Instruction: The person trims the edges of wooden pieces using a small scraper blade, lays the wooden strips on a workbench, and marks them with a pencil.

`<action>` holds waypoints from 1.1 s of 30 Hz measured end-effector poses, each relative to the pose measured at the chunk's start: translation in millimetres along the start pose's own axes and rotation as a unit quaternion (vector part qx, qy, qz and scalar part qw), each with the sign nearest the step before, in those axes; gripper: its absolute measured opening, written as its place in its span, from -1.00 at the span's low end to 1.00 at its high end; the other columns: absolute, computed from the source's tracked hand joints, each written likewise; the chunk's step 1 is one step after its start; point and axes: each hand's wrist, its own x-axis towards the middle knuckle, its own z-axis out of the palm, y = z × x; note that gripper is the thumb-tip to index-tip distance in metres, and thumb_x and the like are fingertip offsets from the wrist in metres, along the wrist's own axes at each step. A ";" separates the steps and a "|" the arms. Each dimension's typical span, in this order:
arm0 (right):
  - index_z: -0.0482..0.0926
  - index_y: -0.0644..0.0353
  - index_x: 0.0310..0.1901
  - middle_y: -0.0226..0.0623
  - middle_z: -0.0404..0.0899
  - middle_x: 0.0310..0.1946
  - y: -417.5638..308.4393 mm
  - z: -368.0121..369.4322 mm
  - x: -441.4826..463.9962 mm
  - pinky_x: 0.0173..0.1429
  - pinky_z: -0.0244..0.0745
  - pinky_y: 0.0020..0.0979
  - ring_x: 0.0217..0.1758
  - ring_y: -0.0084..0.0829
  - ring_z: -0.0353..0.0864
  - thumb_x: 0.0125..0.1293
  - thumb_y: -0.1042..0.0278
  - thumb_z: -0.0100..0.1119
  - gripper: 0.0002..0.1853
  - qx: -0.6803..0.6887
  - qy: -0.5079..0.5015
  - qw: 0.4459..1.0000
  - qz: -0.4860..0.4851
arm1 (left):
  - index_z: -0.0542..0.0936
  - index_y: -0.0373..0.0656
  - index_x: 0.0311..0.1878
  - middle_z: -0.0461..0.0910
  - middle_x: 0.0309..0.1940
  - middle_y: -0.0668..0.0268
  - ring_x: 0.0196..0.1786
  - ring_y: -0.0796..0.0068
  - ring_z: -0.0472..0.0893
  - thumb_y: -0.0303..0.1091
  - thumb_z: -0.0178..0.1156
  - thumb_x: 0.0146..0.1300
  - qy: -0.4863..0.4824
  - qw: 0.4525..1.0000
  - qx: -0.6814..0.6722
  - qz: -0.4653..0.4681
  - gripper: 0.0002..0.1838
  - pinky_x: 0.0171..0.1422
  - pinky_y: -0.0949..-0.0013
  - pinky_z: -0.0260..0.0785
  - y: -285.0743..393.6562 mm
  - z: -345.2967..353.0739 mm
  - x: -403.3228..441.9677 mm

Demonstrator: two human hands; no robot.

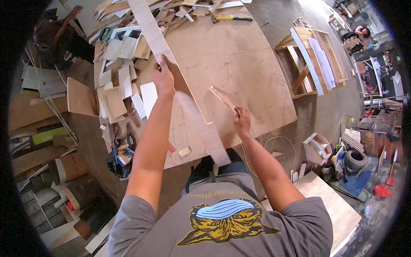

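My left hand (163, 79) is closed around a long, pale wooden board (150, 32), which slants across the worktable from the far edge toward me. Lower down, another pale board (199, 120) continues toward my waist and reaches past the table's near edge; whether the two are joined I cannot tell. In my right hand (242, 121) is a short, narrow wooden strip (222, 97), gripped at its near end, its far end pointing up and left over the table. The strip is apart from the long board.
Wood offcuts (114, 103) are heaped along the left and far sides of the worktable (257, 77). A hammer (233, 19) lies at the far edge, pliers (130, 136) at the left. A wooden frame (306, 55) stands to the right. One person (55, 32) is at far left, another (363, 36) at far right.
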 end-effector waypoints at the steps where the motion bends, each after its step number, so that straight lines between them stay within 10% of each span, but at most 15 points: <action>1: 0.65 0.14 0.10 -0.13 0.67 0.00 0.3 1.4 2.0 0.26 0.50 -0.11 0.14 -0.02 0.61 0.47 0.44 0.18 -0.77 -0.030 -0.007 1.000 0.003 | 0.66 -0.36 0.01 0.70 -0.19 0.18 -0.13 0.42 0.56 0.10 0.16 0.60 -0.006 1.000 0.026 0.017 -0.44 0.05 0.30 0.42 0.7 -4.6 1.6; 18: 0.70 0.02 -0.06 -0.23 0.67 0.01 -15.5 31.1 108.0 0.22 0.54 -0.07 0.17 -0.07 0.61 0.44 0.16 0.21 -0.80 -0.230 -0.041 0.972 0.022 | 0.69 -0.20 -0.04 0.71 -0.24 -0.09 -0.16 -0.18 0.71 -0.03 0.27 0.45 -0.146 0.918 0.350 0.119 -0.63 -0.10 0.00 0.49 -87.9 -43.7 -66.9; 28: 0.65 0.14 -0.02 -0.04 0.65 0.01 -22.2 36.9 123.7 0.20 0.55 0.05 0.19 -0.01 0.60 0.56 0.15 0.09 -0.74 -0.268 -0.110 0.953 0.085 | 0.68 -0.19 -0.03 0.71 -0.24 -0.12 -0.10 -0.24 0.70 0.08 0.26 0.46 -0.172 0.914 0.366 -0.040 -0.55 -0.09 -0.06 0.49 -118.7 -75.5 -153.1; 33: 0.63 0.23 0.04 0.02 0.69 0.02 -45.4 69.2 94.8 0.18 0.59 -0.03 0.14 -0.01 0.70 0.47 0.31 0.24 -0.78 -0.114 -0.164 0.978 -0.063 | 0.62 -0.23 -0.13 0.66 -0.33 -0.12 -0.19 -0.25 0.67 0.05 0.27 0.47 -0.114 0.927 0.354 -0.048 -0.56 -0.16 -0.09 0.44 -110.6 -118.0 -176.9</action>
